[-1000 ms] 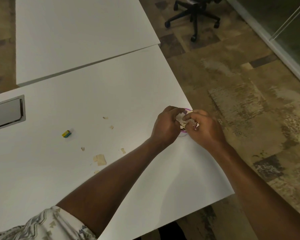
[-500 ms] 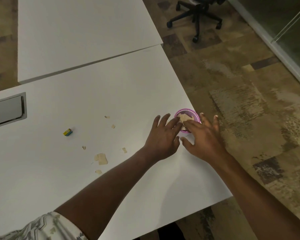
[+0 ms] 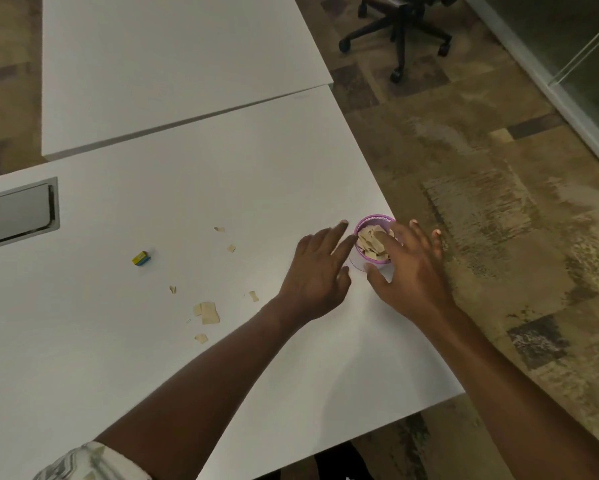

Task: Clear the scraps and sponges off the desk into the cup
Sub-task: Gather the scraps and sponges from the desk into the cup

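Small purple plastic cup (image 3: 374, 219) stands by white counter's (image 3: 222, 161) right edge. The left hand (image 3: 317, 270) and right hand (image 3: 414, 275) flank it, fingers spread, empty. Better to pinch loose tan paper scraps (image 3: 208, 312) and yellow-blue sponge (image 3: 141, 258) together, steadying cup.

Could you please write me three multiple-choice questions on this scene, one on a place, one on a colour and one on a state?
1. The cup stands: A on the ground; B at the desk's left edge; C near the right edge of the desk.
2. The cup's rim is: A green; B purple; C red.
3. The left hand is: A open, holding nothing; B a clenched fist; C gripping a pen.
Answers: 1 C, the floor shows just right of it. 2 B, the rim is plainly purple. 3 A, its fingers lie straight and spread beside the cup.
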Available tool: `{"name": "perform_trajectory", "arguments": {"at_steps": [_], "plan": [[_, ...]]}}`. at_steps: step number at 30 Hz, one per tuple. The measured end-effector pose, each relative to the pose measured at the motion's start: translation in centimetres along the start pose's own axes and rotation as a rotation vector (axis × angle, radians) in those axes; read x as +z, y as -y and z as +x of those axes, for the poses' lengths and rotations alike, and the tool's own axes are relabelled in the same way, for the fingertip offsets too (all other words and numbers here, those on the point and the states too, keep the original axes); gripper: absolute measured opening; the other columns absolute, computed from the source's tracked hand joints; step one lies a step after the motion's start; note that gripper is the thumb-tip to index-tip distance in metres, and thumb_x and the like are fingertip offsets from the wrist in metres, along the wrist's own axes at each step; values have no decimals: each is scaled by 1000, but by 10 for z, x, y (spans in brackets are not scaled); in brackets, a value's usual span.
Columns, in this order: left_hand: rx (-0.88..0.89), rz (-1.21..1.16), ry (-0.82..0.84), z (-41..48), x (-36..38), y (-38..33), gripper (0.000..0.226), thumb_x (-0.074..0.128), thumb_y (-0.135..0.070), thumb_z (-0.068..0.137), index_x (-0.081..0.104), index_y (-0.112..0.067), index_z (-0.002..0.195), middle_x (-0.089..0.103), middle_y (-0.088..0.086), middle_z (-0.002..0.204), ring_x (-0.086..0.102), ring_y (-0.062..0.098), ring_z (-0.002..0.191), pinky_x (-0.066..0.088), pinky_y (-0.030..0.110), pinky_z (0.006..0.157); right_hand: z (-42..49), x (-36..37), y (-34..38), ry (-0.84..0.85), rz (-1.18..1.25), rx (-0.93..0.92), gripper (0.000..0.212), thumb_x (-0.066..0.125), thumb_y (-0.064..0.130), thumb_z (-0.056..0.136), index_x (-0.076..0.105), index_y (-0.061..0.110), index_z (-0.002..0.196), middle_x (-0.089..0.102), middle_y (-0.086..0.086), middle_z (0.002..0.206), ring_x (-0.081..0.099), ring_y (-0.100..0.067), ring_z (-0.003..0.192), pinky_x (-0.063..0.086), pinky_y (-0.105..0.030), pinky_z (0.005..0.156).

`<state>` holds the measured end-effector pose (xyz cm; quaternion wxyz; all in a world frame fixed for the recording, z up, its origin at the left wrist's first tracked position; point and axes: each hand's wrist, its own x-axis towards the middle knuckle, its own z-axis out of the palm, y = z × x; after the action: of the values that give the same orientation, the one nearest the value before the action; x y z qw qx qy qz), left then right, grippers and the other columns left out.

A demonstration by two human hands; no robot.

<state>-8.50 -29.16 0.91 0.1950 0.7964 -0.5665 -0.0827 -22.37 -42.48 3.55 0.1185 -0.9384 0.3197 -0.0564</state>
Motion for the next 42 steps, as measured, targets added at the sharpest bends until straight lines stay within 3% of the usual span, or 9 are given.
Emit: {"name": "perform_trajectory", "arguments": {"at_steps": [3, 6, 11, 18, 24, 30, 36, 38, 42], "plan": [[-96, -42, 8, -24, -2, 23, 56, 54, -26, 93, 50, -10, 146, 40, 13, 158, 44, 34, 139, 38, 46, 109, -11, -4, 20, -188, 222, -90, 47, 64, 33, 87, 61, 9, 128, 54, -13, 138, 46, -31, 132, 40, -48, 110], [-193, -29, 41, -53, -1, 46, 56, 52, -31, 94, 49, -11, 146, 42, 14, 156, 44, 32, 139, 40, 47, 109, -23, 10, 55, -117, 391, -133, 49, 66, 31, 91, 58, 12, 135, 52, -8, 143, 44, -21, 136, 42, -31, 108], [-311, -5, 86, -96, 2, 72, 60, 47, -38, 96, 43, -14, 150, 40, 12, 158, 40, 29, 143, 37, 46, 112, -16, 60, 87, 258, 308, 4, 74, 55, 48, 95, 25, 19, 155, 14, -5, 165, 13, -20, 152, 30, -37, 115], [-450, 26, 51, -141, 3, 89, 72, 38, -50, 97, 28, -12, 158, 22, 14, 166, 23, 33, 152, 26, 51, 121, 20, 101, 98, 312, 201, 203, 84, 50, 49, 96, 5, 14, 158, -14, -19, 163, -11, -36, 151, 23, -48, 119], [-640, 26, -17, -176, 8, 96, 88, 38, -60, 97, 5, -9, 161, -6, 12, 169, -6, 29, 157, 8, 48, 126, 14, 114, 116, 340, 130, 246, 81, 49, 45, 96, 9, 6, 156, -7, -24, 162, -4, -39, 151, 20, -48, 120], [-792, -18, 4, -204, 14, 109, 93, 29, -67, 95, 2, -7, 161, -6, 11, 169, -3, 28, 157, 15, 49, 126, -26, 125, 165, 396, 128, -74, 79, 53, 34, 92, 18, 2, 155, 5, -25, 162, 3, -38, 151, 15, -45, 123], [-654, -23, 27, -212, 3, 133, 85, 33, -63, 96, 12, -11, 161, 3, 9, 170, 5, 28, 157, 17, 48, 125, -26, 125, 204, 350, 150, -298, 62, 68, 23, 76, 56, 6, 134, 54, -16, 139, 54, -36, 123, 53, -48, 93], [-649, -3, -5, -205, -10, 148, 83, 35, -60, 96, 16, -11, 160, 9, 11, 169, 11, 30, 156, 21, 49, 123, -3, 120, 214, 313, 151, -297, 61, 67, 19, 77, 55, 4, 134, 53, -17, 139, 52, -37, 123, 51, -48, 94], [-703, 45, -13, -180, -37, 195, 83, 36, -58, 94, 20, -9, 159, 12, 15, 168, 15, 37, 154, 23, 54, 120, 57, 112, 232, 431, 125, -265, 70, 54, 16, 88, 29, 9, 153, 24, -11, 161, 23, -30, 146, 28, -41, 115]]}}
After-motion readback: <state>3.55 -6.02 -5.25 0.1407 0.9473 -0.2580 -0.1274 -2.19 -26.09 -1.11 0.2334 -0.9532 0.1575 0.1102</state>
